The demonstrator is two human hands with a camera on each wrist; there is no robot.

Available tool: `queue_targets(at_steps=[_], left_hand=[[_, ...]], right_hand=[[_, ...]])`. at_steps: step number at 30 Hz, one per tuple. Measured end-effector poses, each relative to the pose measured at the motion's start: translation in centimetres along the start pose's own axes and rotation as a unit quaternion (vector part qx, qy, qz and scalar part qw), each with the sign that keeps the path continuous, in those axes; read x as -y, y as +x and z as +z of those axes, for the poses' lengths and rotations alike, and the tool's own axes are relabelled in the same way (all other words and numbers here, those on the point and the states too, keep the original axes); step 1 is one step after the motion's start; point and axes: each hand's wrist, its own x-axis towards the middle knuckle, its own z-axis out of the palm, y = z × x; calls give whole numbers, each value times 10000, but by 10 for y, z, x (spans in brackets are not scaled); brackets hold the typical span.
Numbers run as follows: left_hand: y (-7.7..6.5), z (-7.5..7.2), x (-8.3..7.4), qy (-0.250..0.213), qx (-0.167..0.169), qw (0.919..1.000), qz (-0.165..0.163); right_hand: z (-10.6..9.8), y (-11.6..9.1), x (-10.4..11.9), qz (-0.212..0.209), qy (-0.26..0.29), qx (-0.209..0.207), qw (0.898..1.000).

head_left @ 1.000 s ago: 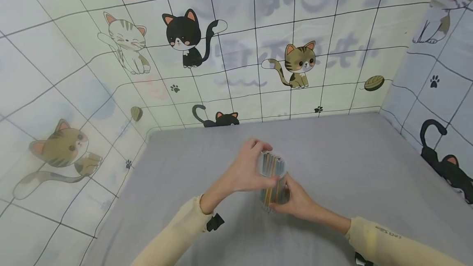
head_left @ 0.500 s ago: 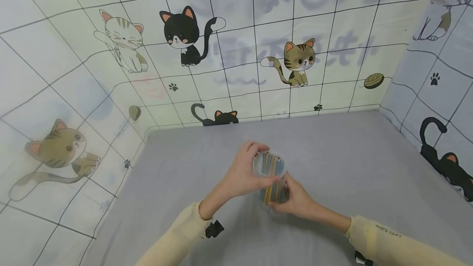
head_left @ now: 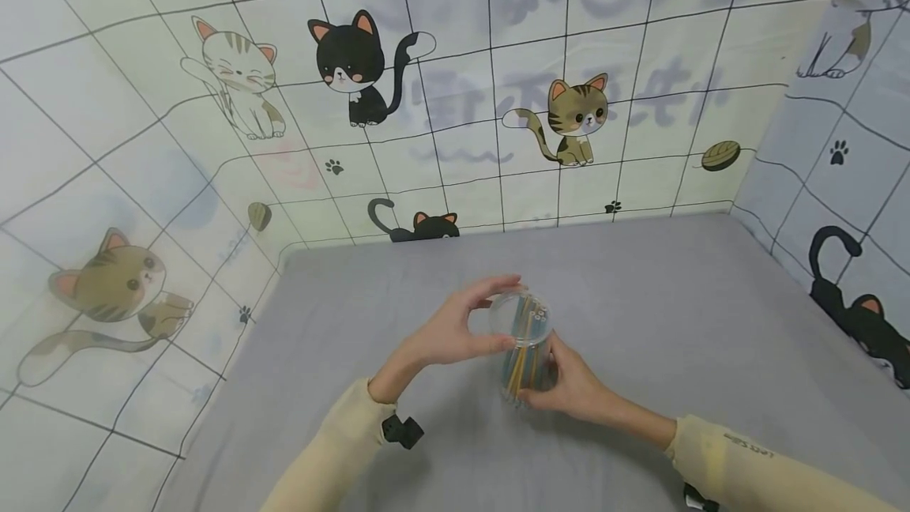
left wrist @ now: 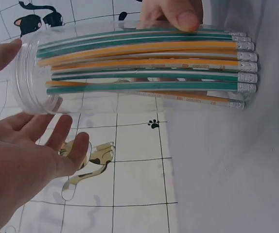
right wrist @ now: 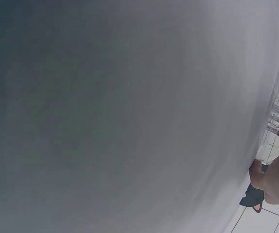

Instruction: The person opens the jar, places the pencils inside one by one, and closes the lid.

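Note:
A clear plastic jar (head_left: pixel 510 378) stands upright on the grey cloth, full of teal and orange pencils (left wrist: pixel 144 63) whose eraser ends point down. My right hand (head_left: pixel 579 385) grips the lower part of the jar from the right; it also shows at the top of the left wrist view. At the jar's clear ridged top (left wrist: pixel 26 77), my left hand (head_left: pixel 448 330) spreads loosely, thumb on the near side and fingers on the far side. Its thumb tip is right at the rim, and the other fingers (left wrist: pixel 78 148) are extended. The right wrist view catches only part of the right hand (right wrist: pixel 278 179).
Grey cloth (head_left: pixel 675 299) covers the work surface. White fabric walls (head_left: pixel 462 62) with a grid and cartoon cats enclose the back and both sides. A black wrist device (head_left: pixel 403 432) sits at the left sleeve (head_left: pixel 334 441).
My left hand has loosened from the jar's top and drawn left, its thumb and fingers spreading wider. The pencils have shifted inside the jar. My right hand keeps its grip.

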Motion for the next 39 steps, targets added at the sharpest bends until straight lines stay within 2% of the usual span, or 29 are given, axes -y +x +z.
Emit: queue_targets(at_steps=[3, 7, 9, 11, 13, 16, 18, 20, 21, 23, 25, 29, 31, 34, 37, 39], left_hand=[[0, 8, -5, 208, -414, 9989, -36], [2, 22, -11, 598, -1055, 9926, -28], [3, 25, -12, 690, -1181, 9906, -3], [4, 24, -12, 610, -1136, 9916, 23], [5, 20, -10, 424, -894, 9951, 89], [9, 7, -7, 15, -185, 9996, 195], [12, 0, -4, -248, 320, 9989, 257], [13, -4, -3, -364, 632, 9971, 202], [12, -4, -3, -342, 668, 9971, 133], [10, 0, -5, -171, 452, 9988, -3], [8, 7, -8, 144, 16, 9998, -159], [6, 22, -14, 702, -939, 9927, -270], [5, 25, -14, 803, -1157, 9899, -178], [5, 24, -11, 617, -1066, 9924, -36], [5, 16, -6, 122, -537, 9985, -34], [6, 10, -2, -254, -115, 9996, -70]], right_hand=[[0, 0, 0, 4, -38, -31, 10000], [-1, 0, -1, -85, -63, -39, 9999], [-1, -1, -1, -135, -38, -8, 9999], [-1, -1, -1, -104, -48, -3, 9999], [-2, -1, 0, -108, -55, -19, 9999], [-3, 0, 2, -38, -118, -61, 9999], [-3, 1, 2, -51, -138, -77, 9999], [-3, 1, 1, -8, -144, -61, 9999], [-3, 1, 1, -23, -138, -53, 9999], [-2, 1, 1, -74, -104, -46, 9999], [-2, 1, 1, -165, -78, -100, 9998], [-1, 2, 0, -364, -105, -243, 9990], [-1, 2, 0, -404, -106, -231, 9989], [-1, 1, 0, -403, -28, -140, 9991], [0, 1, 0, -339, 17, -57, 9994], [0, 0, -1, -283, 28, -7, 9996]])
